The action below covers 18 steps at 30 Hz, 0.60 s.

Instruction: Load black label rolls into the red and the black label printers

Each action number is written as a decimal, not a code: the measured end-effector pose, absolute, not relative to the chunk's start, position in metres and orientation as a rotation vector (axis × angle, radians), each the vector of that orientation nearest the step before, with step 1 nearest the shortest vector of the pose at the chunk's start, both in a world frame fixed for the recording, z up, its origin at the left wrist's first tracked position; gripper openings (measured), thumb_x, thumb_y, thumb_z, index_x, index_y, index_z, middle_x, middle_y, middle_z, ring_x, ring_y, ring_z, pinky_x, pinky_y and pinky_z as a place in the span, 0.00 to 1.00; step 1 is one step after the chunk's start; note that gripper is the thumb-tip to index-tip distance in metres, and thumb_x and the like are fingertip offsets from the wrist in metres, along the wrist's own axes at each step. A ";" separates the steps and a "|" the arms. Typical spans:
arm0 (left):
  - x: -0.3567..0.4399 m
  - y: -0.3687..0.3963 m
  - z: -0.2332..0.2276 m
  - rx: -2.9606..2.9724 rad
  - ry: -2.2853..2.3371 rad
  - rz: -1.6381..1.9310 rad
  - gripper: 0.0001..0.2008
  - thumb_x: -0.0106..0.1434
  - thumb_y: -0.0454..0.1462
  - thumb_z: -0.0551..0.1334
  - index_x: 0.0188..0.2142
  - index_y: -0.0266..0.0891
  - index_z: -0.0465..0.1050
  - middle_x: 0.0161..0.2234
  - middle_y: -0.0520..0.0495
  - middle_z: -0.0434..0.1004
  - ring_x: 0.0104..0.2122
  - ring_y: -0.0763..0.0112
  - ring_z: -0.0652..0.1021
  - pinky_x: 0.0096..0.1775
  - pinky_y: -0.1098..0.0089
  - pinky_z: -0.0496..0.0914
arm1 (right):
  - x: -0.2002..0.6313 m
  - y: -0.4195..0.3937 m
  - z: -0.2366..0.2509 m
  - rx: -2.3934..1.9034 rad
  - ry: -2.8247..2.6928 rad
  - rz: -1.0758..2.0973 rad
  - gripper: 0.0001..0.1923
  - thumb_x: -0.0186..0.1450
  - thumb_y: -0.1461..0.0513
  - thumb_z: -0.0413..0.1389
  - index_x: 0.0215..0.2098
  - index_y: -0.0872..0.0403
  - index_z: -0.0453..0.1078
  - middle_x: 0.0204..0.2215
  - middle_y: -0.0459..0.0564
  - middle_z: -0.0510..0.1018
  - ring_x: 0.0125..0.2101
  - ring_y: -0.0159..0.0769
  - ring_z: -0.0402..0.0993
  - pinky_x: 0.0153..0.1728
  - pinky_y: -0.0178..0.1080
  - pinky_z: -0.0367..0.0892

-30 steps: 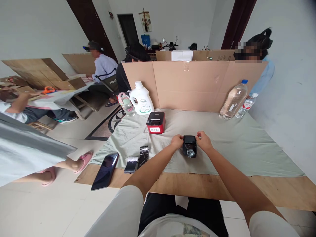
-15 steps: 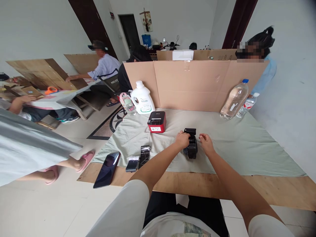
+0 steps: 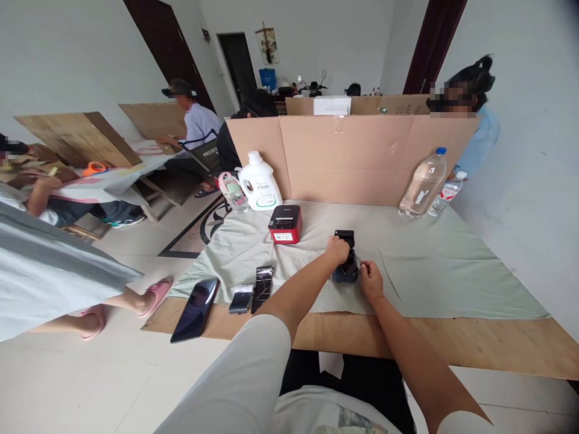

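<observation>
A small dark device, blue-black with its black lid raised, stands on the cloth in front of me; it resembles a portable label printer, though its exact kind is unclear. My left hand reaches over its open compartment from the left, fingers closed and their tips hidden inside. Close by the device's right side is my right hand, with curled fingers; what they pinch, if anything, is too small to see. To the left lie a glossy black strip and a short dark roll.
A phone lies near the left table edge. Behind are a red-and-black printer, a white jug, a pink-handled bottle, and two clear bottles at right. A cardboard screen closes the back. Other people are around.
The black strip that hung over the device's front no longer shows there, and its blue-black front is exposed. My left hand has moved slightly over the compartment; my right hand has lowered and curled.
</observation>
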State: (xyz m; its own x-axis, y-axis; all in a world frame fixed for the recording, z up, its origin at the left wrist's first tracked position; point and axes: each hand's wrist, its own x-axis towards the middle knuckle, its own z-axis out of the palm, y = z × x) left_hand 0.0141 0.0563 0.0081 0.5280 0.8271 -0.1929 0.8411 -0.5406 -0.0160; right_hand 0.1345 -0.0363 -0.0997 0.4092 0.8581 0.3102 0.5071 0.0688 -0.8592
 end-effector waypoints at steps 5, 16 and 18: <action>0.009 0.064 0.008 2.691 1.396 -0.213 0.17 0.48 0.40 0.70 0.38 0.38 0.77 0.45 0.36 0.75 0.50 0.52 0.70 0.53 0.58 0.58 | 0.135 -0.037 -0.101 -1.590 -1.258 0.372 0.19 0.62 0.50 0.44 0.37 0.54 0.68 0.34 0.55 0.75 0.36 0.41 0.70 0.41 0.45 0.65; -0.032 0.075 0.033 2.143 1.175 0.144 0.10 0.44 0.35 0.67 0.30 0.38 0.76 0.27 0.51 0.77 0.33 0.66 0.77 0.37 0.72 0.70 | 0.135 -0.037 -0.099 -1.601 -1.269 0.369 0.20 0.62 0.49 0.44 0.37 0.54 0.68 0.36 0.55 0.76 0.36 0.41 0.71 0.41 0.45 0.66; -0.055 0.070 0.044 1.919 1.063 0.250 0.11 0.47 0.34 0.66 0.33 0.36 0.75 0.29 0.51 0.77 0.32 0.68 0.77 0.37 0.71 0.71 | 0.136 -0.038 -0.099 -1.603 -1.272 0.375 0.20 0.62 0.49 0.44 0.37 0.54 0.68 0.35 0.56 0.76 0.36 0.41 0.71 0.42 0.46 0.66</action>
